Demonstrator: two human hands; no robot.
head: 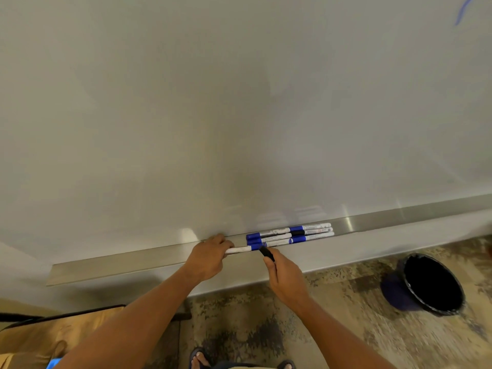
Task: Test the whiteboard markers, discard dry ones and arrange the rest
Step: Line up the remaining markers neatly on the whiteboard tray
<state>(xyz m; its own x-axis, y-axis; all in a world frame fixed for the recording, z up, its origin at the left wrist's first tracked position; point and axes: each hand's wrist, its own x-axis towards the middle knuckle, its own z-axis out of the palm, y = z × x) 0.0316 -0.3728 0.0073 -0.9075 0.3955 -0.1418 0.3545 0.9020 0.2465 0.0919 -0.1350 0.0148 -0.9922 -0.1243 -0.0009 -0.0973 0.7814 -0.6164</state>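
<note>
left hand (210,258) grips the white barrel of a marker (238,249), fingers curled round it, holding it level just over the tray (119,265). right hand (283,274) pinches a black cap (266,253) between thumb and forefinger, its tip at or touching the marker's end. cannot tell whether the cap is going on or coming off; the nib is hidden.

judgement: the step in hand is capping or uncapping one marker, part of the test cycle. a blue stroke (462,12) shows top right on the board (239,102), so some testing looks done.

the other markers (290,235) lie in the tray just right of the hands, side by side in about three rows, mostly blue caps, one black, ends roughly lined up. looks like the arranged keep pile, though that is a guess.

next move, if the cap is coming off: draw it straight along the barrel, then lift the marker to the board for a stroke. if going on: press home and lay it beside the pile, parallel.

edges and room: the tray is a narrow ledge with a front lip; the held marker sits near that lip, so a loose set-down could roll off to the floor (266,328). tray left of the hands gives open room. the bin (431,283) stands on the floor, well to the right and below, open-mouthed, within an arm's swing for discards. the board above the hands is bare for test strokes.
</note>
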